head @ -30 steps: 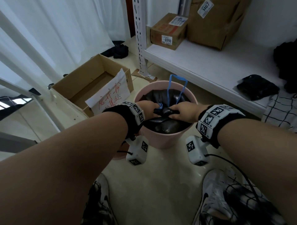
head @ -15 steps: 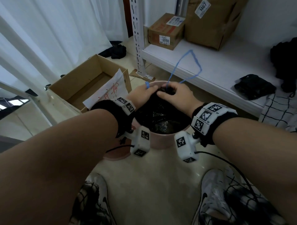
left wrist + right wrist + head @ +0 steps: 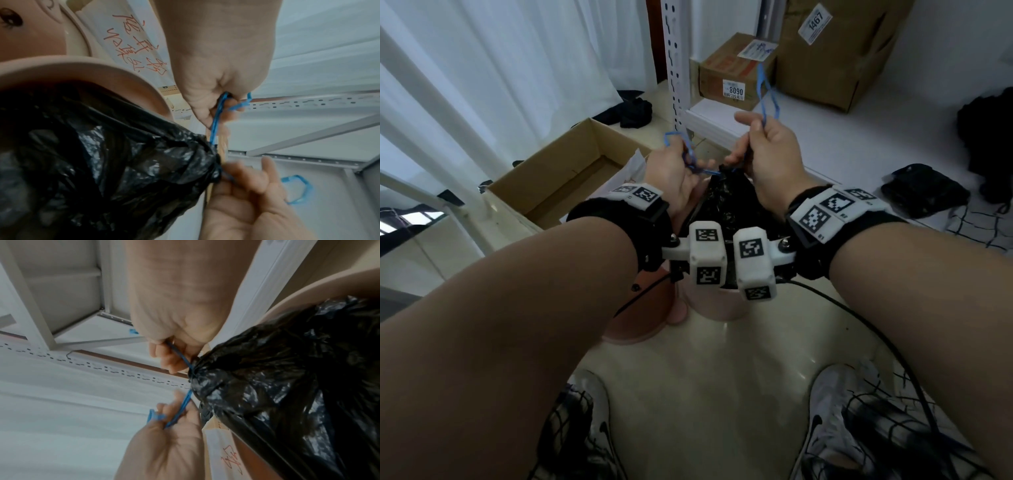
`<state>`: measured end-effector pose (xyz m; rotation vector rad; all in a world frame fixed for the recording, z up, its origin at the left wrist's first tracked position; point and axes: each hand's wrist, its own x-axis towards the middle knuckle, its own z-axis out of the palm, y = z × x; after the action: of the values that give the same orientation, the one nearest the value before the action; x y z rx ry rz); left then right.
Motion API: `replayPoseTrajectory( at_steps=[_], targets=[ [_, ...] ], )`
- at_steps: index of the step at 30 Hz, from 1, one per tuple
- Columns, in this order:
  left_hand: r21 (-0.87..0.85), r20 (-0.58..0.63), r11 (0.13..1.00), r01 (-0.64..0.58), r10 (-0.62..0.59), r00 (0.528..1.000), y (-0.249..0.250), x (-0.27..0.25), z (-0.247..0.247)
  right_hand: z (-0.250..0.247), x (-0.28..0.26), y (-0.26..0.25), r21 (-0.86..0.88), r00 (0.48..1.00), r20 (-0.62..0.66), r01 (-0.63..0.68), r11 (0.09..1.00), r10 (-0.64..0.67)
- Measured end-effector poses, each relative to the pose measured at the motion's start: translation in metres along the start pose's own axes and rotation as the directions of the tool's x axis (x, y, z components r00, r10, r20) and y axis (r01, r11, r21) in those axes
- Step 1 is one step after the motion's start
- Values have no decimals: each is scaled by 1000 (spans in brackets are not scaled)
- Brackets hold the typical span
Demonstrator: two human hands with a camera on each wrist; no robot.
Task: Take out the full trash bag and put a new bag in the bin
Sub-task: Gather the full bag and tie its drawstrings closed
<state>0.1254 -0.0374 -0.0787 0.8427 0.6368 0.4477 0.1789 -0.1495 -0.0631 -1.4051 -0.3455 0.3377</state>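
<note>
The full black trash bag (image 3: 726,202) stands in the pink bin (image 3: 719,305), its neck gathered tight and pulled up above the rim. A blue drawstring (image 3: 767,89) comes out of the neck on both sides. My left hand (image 3: 681,164) grips the left strand, and my right hand (image 3: 756,147) pinches the right strand, whose loop sticks up above the fist. In the left wrist view my left hand (image 3: 222,100) is curled round the drawstring (image 3: 216,123) above the bag (image 3: 123,154). The right wrist view has my right hand (image 3: 174,352) holding the drawstring (image 3: 180,356) at the bag's neck (image 3: 197,371).
A pink lid (image 3: 640,315) lies on the floor left of the bin. An open cardboard box (image 3: 571,168) with a handwritten sheet stands to the left. A low white shelf (image 3: 859,130) behind the bin carries cardboard boxes (image 3: 732,72) and dark cloth (image 3: 924,192). My shoes (image 3: 828,421) are below.
Both hands rose from the bin's mouth and moved apart, each drawing a blue strand. The bag's neck came up with them and closed tight.
</note>
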Motion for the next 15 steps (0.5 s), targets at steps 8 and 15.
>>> replayPoseTrajectory(
  at_steps=[8,15],
  targets=[
    [543,124,836,-82,16,992,-2,2,-15,-5,-1,11,-277,979,198,1,961,56],
    [653,201,746,-132,-2,980,-2,-10,-15,-18,0,21,-668,945,267,39,743,190]
  ],
)
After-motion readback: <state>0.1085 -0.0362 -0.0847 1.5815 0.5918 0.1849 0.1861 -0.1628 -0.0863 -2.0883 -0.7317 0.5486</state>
